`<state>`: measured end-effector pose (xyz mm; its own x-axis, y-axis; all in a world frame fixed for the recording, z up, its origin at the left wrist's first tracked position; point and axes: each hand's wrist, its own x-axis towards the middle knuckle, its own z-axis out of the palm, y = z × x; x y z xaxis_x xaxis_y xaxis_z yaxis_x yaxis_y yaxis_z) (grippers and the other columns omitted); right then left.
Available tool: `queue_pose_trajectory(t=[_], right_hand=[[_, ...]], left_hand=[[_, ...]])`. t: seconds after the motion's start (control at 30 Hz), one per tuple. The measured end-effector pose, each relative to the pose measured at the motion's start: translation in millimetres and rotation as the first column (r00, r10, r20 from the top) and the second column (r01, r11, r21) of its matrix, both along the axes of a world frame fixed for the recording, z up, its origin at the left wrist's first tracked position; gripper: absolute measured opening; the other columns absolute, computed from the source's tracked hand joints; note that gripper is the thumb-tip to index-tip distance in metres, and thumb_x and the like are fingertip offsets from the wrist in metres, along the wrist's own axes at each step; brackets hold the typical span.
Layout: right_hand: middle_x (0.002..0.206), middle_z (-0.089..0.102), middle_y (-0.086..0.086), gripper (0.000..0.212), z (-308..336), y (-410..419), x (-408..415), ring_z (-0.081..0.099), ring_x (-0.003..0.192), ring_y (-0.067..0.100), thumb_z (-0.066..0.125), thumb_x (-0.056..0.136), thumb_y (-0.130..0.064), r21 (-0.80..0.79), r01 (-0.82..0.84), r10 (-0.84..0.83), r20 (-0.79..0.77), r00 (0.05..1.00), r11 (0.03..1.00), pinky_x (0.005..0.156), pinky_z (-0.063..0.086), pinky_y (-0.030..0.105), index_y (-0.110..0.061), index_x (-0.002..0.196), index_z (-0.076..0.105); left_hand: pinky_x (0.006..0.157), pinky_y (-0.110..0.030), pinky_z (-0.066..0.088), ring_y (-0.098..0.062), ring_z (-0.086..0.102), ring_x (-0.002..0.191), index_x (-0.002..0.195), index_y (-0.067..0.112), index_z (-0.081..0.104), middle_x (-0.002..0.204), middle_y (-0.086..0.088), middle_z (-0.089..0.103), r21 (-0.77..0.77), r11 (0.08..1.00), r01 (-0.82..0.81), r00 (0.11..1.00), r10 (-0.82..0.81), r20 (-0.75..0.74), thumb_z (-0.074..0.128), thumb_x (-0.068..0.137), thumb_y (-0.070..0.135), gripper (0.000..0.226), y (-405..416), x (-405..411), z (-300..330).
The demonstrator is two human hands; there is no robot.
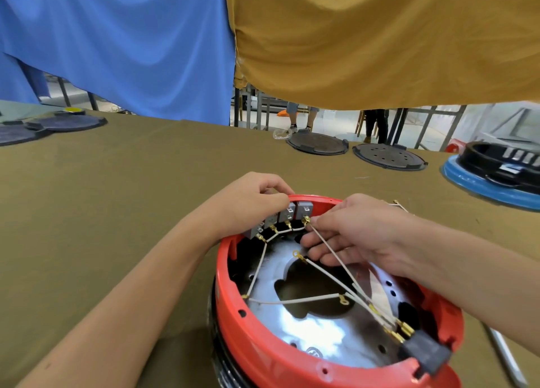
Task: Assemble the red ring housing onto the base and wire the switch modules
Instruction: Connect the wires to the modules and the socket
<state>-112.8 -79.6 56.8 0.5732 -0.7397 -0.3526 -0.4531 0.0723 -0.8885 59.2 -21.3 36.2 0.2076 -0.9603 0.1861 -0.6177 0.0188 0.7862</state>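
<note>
Bare forearms, no sleeves, no gloves

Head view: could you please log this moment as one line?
left hand grips switch modules | right hand pinches terminal | red ring housing seated

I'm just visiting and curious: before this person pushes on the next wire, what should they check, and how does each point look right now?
1. Red ring housing seated on the base: ok, it sits on top.
2. Switch modules steadied: ok, left hand grips them at the rim.
3. Brass connector at the right-most module: ok, right hand pinches it there.
4. Connector fully pushed on: cannot tell.
5. Loose ring terminal clear of work: not ok, it dangles unattached.
</note>
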Motion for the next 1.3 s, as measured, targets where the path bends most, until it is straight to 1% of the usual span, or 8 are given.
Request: queue_pose_trajectory(t=[0.27,0.57,0.7,0.8,0.93,1.1,1.23,1.3], right_hand=[[0.064,0.072,0.007,0.017,-2.4,-3.4,3.8,0.067,0.048,0.012,0.055,0.099,-0.010,0.031,0.014,-0.015,0.041,0.999,0.999,0.042,0.049,0.018,0.003,0.092,0.064],[0.066,0.074,0.011,0.014,-3.9,-3.7,8.5,0.069,0.051,0.014,0.055,0.098,-0.005,0.078,0.041,-0.047,0.075,0.996,0.996,0.043,0.051,0.019,0.004,0.093,0.063],[0.076,0.075,0.015,0.019,-0.3,-3.5,2.9,0.072,0.056,0.020,0.054,0.099,-0.009,0.030,-0.016,0.014,0.063,0.998,0.999,0.049,0.057,0.023,0.008,0.097,0.062],[0.079,0.075,0.019,0.018,4.3,-2.2,-4.6,0.074,0.062,0.025,0.057,0.096,-0.007,-0.022,-0.083,0.083,0.002,0.997,0.996,0.052,0.059,0.026,0.010,0.098,0.063],[0.075,0.075,0.016,0.014,1.0,0.2,-4.7,0.070,0.054,0.020,0.060,0.094,-0.006,-0.087,-0.074,0.072,-0.037,0.997,0.993,0.048,0.056,0.023,0.007,0.093,0.066],[0.072,0.073,0.020,0.014,-2.6,-1.8,2.7,0.064,0.044,0.017,0.059,0.094,-0.001,-0.157,-0.015,0.015,-0.006,1.000,0.987,0.041,0.050,0.019,0.010,0.091,0.065],[0.067,0.066,0.025,0.012,-2.2,-2.8,4.8,0.058,0.038,0.017,0.056,0.093,0.004,-0.150,0.009,-0.008,0.009,1.000,0.989,0.039,0.046,0.019,0.015,0.096,0.062],[0.068,0.064,0.024,0.008,-1.6,-2.5,5.5,0.056,0.036,0.016,0.055,0.093,0.006,-0.124,0.008,-0.005,0.025,1.000,0.992,0.038,0.044,0.018,0.012,0.094,0.060]], left_hand=[[0.063,-0.033,0.034,-0.017,0.041,0.061,0.093,0.022,0.071,0.064,0.000,0.046,-0.010,1.000,0.019,1.000,-0.019,0.008,0.054,0.090,0.014,0.019,1.5,-2.3,1.2],[0.063,-0.031,0.035,-0.016,0.041,0.061,0.094,0.019,0.071,0.064,-0.001,0.046,-0.014,1.000,0.018,1.000,-0.018,0.008,0.054,0.091,0.013,0.019,3.1,-3.6,2.1],[0.064,-0.030,0.034,-0.016,0.040,0.063,0.095,0.019,0.072,0.066,-0.001,0.045,-0.012,1.000,0.007,1.000,-0.007,-0.008,0.054,0.091,0.013,0.019,2.5,-3.7,1.6],[0.063,-0.031,0.035,-0.016,0.041,0.061,0.095,0.021,0.071,0.065,0.001,0.046,0.006,1.000,0.001,1.000,-0.001,-0.004,0.054,0.091,0.016,0.018,2.4,-3.3,1.0],[0.063,-0.032,0.035,-0.016,0.041,0.060,0.095,0.022,0.070,0.062,0.004,0.046,0.012,1.000,0.003,1.000,-0.003,0.009,0.054,0.091,0.017,0.017,2.1,-2.8,1.4],[0.063,-0.034,0.034,-0.017,0.040,0.060,0.095,0.019,0.070,0.062,0.001,0.044,0.000,1.000,0.031,1.000,-0.031,0.006,0.053,0.091,0.016,0.018,4.8,-3.5,2.4],[0.063,-0.033,0.033,-0.017,0.038,0.060,0.095,0.018,0.070,0.062,-0.001,0.044,-0.004,0.999,0.035,0.999,-0.035,0.023,0.053,0.091,0.015,0.017,4.9,-3.2,2.9],[0.062,-0.032,0.033,-0.018,0.038,0.059,0.095,0.017,0.070,0.061,0.000,0.043,-0.006,0.999,0.034,0.999,-0.034,0.026,0.053,0.091,0.015,0.017,5.2,-3.1,3.0]])
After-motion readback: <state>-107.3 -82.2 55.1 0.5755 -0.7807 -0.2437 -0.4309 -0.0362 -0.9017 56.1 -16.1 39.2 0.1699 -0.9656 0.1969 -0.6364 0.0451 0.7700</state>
